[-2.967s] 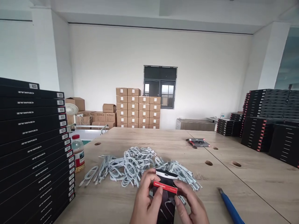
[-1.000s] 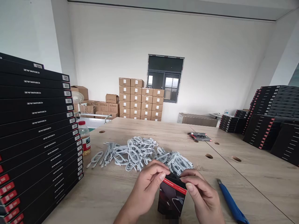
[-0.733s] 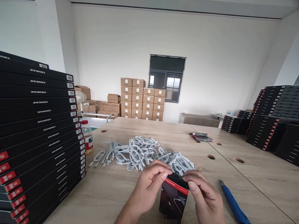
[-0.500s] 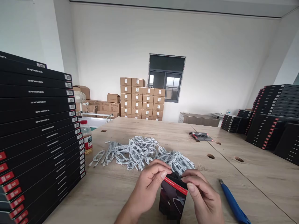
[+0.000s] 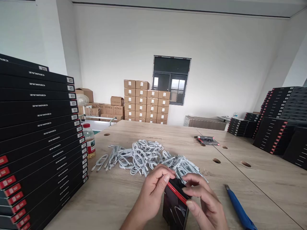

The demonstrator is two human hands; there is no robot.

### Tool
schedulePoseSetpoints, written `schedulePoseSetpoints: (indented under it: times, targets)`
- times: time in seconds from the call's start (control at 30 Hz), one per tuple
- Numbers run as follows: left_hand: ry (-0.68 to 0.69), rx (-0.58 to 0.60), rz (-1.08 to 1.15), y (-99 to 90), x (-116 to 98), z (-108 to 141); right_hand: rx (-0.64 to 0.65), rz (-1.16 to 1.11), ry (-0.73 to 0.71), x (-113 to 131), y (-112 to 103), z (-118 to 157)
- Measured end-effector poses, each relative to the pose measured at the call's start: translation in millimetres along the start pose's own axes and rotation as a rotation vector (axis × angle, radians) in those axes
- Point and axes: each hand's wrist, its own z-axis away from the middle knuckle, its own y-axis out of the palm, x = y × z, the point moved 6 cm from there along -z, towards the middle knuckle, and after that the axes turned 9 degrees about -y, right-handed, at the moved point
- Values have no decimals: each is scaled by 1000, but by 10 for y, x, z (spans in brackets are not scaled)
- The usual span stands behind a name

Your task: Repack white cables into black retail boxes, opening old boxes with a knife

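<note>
A small black box (image 5: 175, 207) with a red band along its upper edge stands upright at the bottom centre. My left hand (image 5: 153, 188) grips its upper left corner between thumb and fingers. At the upper right side, my right hand (image 5: 203, 198) has its thumb on the red band and its fingers over the dark top, holding the box there. The box's top looks open, with black flaps or an insert between my hands; the inside is too dark to make out. Just beyond lies a pile of coiled white cables (image 5: 146, 156).
Tall stacks of black boxes stand at left (image 5: 43, 127) and right (image 5: 271, 134). A blue-handled tool (image 5: 240, 207) lies right of my hands. A red-capped bottle (image 5: 90, 142), two or so flat packages (image 5: 206, 140) and cable holes (image 5: 216, 160) are on the wooden table (image 5: 115, 198).
My right hand has shifted slightly, its thumb moving left along the red band and its fingers spreading over the top. The box has turned and tilted a little. My left hand has stayed put.
</note>
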Motion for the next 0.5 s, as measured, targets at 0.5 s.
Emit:
schedulePoseSetpoints:
  times: [0.5]
  targets:
    - [9,52,-108,46,248,79,-77,148,90,-234,-31,166]
